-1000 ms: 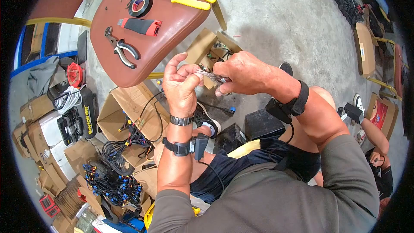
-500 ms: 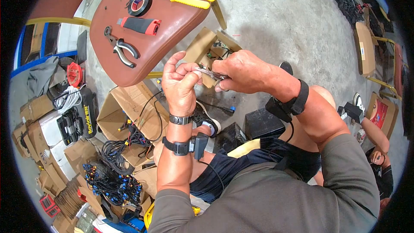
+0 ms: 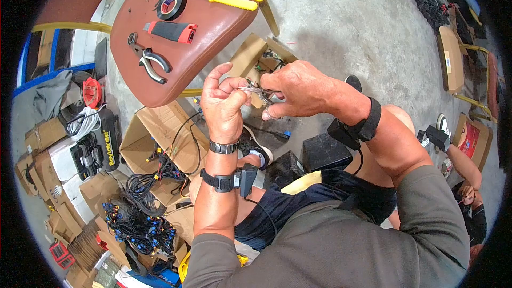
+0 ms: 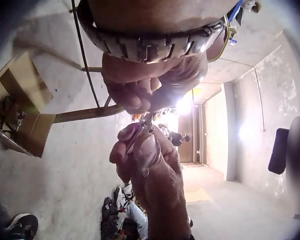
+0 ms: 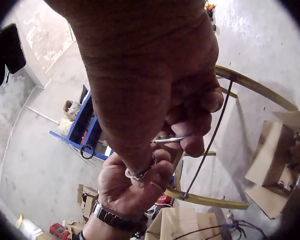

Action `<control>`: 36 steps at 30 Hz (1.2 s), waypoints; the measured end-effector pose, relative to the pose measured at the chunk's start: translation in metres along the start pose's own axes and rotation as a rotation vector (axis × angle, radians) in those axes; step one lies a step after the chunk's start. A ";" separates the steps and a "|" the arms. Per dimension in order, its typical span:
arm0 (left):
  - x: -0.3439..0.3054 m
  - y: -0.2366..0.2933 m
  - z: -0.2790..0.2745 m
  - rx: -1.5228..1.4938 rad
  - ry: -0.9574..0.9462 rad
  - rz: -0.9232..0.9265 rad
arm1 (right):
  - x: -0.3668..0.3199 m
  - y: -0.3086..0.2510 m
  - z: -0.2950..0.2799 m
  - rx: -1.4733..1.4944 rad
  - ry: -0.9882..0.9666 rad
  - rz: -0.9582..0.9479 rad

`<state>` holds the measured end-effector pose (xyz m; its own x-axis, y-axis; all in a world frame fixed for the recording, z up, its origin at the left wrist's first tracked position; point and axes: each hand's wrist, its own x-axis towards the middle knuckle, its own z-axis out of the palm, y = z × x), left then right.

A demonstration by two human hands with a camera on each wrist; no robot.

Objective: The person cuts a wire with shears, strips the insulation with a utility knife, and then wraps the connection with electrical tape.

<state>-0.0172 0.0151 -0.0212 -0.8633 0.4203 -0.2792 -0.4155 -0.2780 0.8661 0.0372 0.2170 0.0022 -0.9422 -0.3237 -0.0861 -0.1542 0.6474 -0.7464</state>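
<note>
Thumb and forefinger of the left hand (image 3: pixel 223 108) pinch a small piece, too small to identify, at the tip of a metal tool (image 3: pixel 266 96). The right hand (image 3: pixel 304 89) grips this tool, which looks like small scissors. In the right wrist view, a metal ring (image 5: pixel 131 175) encircles the right thumb and a shiny metal part (image 5: pixel 169 140) lies by the curled fingers of the right hand (image 5: pixel 155 95). Both hands meet at their fingertips in the left wrist view, the left hand (image 4: pixel 152 82) above the right hand (image 4: pixel 157 175); the pinched piece is mostly hidden.
A brown chair seat (image 3: pixel 208 34) holds yellow-handled pliers (image 3: pixel 233 2), black tape (image 3: pixel 170 5), a red-black tool (image 3: pixel 173 31) and grey-black pliers (image 3: pixel 154 66). Beyond the hands stands an open carton (image 3: pixel 247 56). Cables (image 3: pixel 140 229) and boxes lie lower left; another person's arm (image 3: pixel 465 166) shows at right.
The right thumb has moved slightly down and away from the right forefinger, and the tool's handles look more spread. The left hand keeps its pinch, nearly still.
</note>
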 end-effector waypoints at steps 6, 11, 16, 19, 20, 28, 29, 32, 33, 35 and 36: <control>0.001 -0.001 -0.001 -0.008 -0.003 0.007 | 0.000 0.005 0.005 0.006 0.035 -0.031; 0.001 -0.001 -0.001 0.001 -0.002 0.011 | 0.000 0.006 0.004 0.010 0.025 -0.033; 0.002 -0.001 -0.004 -0.002 -0.015 0.019 | 0.000 0.008 0.002 0.015 0.030 -0.014; 0.002 -0.001 -0.004 -0.009 -0.025 0.029 | 0.000 0.007 -0.001 -0.014 0.026 0.034; 0.002 -0.001 -0.004 -0.012 -0.022 0.027 | 0.000 0.007 -0.004 -0.024 0.021 0.056; 0.003 -0.002 -0.011 0.280 0.080 -0.073 | 0.001 0.004 -0.011 -0.066 -0.031 0.102; 0.003 -0.001 -0.009 0.307 0.112 -0.082 | 0.001 0.004 -0.013 -0.082 -0.050 0.121; 0.004 0.001 -0.005 0.302 0.163 -0.030 | 0.001 0.007 -0.011 -0.153 -0.045 0.109; 0.004 0.001 -0.004 0.285 0.173 0.000 | 0.001 0.006 -0.010 -0.173 -0.049 0.105; 0.004 0.000 -0.003 0.351 0.145 -0.011 | 0.001 0.005 -0.008 -0.211 -0.059 0.097; 0.005 -0.001 -0.002 0.384 0.131 -0.015 | 0.001 0.004 -0.007 -0.245 -0.066 0.089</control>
<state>-0.0216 0.0152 -0.0243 -0.8975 0.3010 -0.3224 -0.3129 0.0806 0.9463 0.0335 0.2243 0.0037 -0.9352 -0.2969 -0.1928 -0.1464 0.8202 -0.5530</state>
